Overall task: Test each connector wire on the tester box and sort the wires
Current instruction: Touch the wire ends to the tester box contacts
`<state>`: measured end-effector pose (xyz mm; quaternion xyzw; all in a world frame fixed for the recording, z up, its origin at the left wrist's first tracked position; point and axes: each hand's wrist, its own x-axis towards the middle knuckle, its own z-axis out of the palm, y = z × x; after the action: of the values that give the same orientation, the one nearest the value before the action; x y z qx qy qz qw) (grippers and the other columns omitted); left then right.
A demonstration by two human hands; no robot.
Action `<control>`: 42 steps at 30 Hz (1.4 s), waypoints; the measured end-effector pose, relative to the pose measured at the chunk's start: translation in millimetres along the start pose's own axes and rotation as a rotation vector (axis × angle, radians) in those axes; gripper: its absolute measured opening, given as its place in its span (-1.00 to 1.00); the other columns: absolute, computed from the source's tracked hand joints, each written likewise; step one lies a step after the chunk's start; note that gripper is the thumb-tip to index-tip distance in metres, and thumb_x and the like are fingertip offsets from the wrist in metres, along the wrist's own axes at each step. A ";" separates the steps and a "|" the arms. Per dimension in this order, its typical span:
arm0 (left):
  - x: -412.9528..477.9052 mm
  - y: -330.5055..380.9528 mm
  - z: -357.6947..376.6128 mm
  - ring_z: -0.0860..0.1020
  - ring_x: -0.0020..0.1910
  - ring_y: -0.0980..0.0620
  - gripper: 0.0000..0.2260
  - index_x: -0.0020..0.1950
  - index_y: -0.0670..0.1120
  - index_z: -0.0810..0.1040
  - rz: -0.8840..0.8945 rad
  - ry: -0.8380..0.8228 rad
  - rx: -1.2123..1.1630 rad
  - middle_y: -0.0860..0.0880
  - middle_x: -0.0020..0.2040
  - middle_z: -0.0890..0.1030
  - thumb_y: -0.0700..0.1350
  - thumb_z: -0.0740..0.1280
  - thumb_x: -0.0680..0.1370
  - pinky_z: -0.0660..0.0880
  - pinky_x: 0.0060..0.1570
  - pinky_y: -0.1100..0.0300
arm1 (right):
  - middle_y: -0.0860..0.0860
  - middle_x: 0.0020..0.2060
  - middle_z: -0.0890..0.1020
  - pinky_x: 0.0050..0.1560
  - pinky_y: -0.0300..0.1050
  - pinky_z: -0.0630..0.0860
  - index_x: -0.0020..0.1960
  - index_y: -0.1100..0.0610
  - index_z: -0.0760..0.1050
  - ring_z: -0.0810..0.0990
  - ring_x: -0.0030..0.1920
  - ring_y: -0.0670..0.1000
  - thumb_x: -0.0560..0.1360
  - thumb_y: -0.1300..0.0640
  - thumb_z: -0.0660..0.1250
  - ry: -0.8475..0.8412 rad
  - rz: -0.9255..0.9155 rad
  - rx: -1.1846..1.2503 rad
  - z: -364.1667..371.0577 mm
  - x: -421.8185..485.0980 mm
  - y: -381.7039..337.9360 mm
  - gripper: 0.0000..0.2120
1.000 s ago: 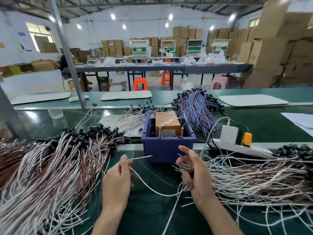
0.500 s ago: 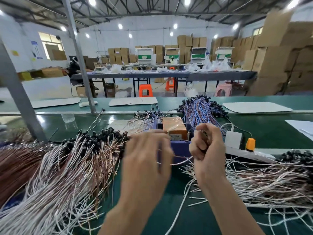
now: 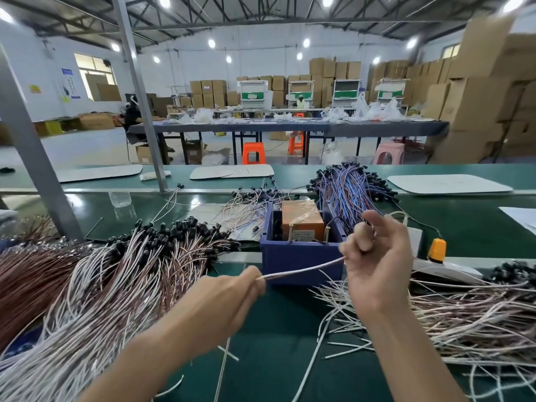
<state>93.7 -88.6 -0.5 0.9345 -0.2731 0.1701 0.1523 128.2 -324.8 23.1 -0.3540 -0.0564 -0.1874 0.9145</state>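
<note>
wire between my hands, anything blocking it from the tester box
Only the blue bin's near wall: the wire, held by left hand and right hand, hangs before it; the tester box sits inside. Above, nothing visible.

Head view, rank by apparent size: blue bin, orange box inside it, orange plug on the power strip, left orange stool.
1. blue bin
2. orange box
3. orange plug and left orange stool: look about alike; the stool sits far back, so unranked.
</note>
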 end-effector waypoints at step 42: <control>75.9 -137.7 -33.1 0.57 0.01 0.13 -0.72 0.24 -0.02 0.58 -0.555 -0.669 0.345 0.06 0.13 0.63 0.10 0.24 0.65 0.51 0.10 0.22 | -0.25 -0.15 0.54 0.10 0.02 0.47 0.22 -0.21 0.35 0.52 0.01 -0.22 0.56 0.14 0.19 -0.179 -0.365 -1.153 -55.5 -20.1 103.6 -0.67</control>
<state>223.6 -0.1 33.2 0.9874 -0.0145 -0.1448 -0.0619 147.6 -285.4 -87.7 -0.7910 -0.0823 -0.3108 0.5205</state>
